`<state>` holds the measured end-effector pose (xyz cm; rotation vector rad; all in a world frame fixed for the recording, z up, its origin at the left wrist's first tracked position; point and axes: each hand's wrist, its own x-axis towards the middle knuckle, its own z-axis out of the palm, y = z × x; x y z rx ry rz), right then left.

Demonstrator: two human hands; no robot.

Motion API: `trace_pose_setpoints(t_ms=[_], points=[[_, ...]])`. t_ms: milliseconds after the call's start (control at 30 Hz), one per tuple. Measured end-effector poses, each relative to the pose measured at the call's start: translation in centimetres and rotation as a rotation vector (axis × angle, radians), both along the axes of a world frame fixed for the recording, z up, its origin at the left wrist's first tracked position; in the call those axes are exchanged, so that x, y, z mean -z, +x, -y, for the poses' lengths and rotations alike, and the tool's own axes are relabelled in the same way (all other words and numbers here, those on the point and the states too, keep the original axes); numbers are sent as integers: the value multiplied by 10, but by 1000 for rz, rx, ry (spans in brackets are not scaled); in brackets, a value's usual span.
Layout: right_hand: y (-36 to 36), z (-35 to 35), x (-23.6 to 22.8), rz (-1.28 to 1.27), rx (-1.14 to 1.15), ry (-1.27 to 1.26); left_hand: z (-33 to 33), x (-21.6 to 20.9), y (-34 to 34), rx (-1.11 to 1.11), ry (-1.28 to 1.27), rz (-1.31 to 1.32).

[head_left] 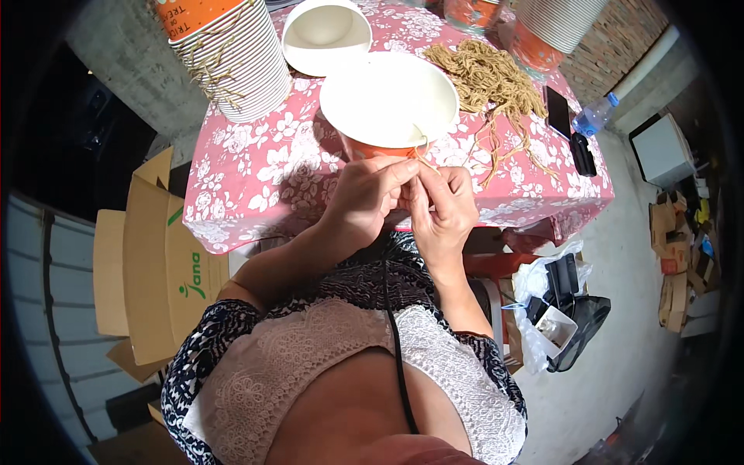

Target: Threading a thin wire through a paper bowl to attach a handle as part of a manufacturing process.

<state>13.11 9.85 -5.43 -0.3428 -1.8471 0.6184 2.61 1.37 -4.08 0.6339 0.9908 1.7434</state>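
An orange bucket (390, 101) with a white inside stands at the table's near edge. A tan cord (422, 147) passes through its near rim and runs down to my fingers. My left hand (370, 194) is closed, thumb and forefinger pinched at the cord just below the rim. Close against it, my right hand (443, 203) pinches the cord too, its fingertips meeting those of the left. The cord's end between the fingers is hidden. Right of the bucket lies a loose heap of tan cords (488, 77), with some strands trailing toward me.
A tall stack of buckets (232, 70) with cords hanging on it stands at the left. Behind lies a tipped white bucket (325, 35); another stack (554, 31) is at the back right. A phone (556, 111), black case (582, 154) and water bottle (595, 116) line the right edge.
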Motion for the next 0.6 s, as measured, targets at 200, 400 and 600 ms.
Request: trace_pose_setpoints(t_ms=[200, 400, 600], points=[[1, -1, 0, -72, -49, 31, -1, 20, -5, -133, 53, 108], [-1, -2, 1, -148, -187, -377, 4, -8, 11, -281, -51, -327], [-10, -5, -10, -158, -423, -785, 5, -4, 16, -512, 4, -749]])
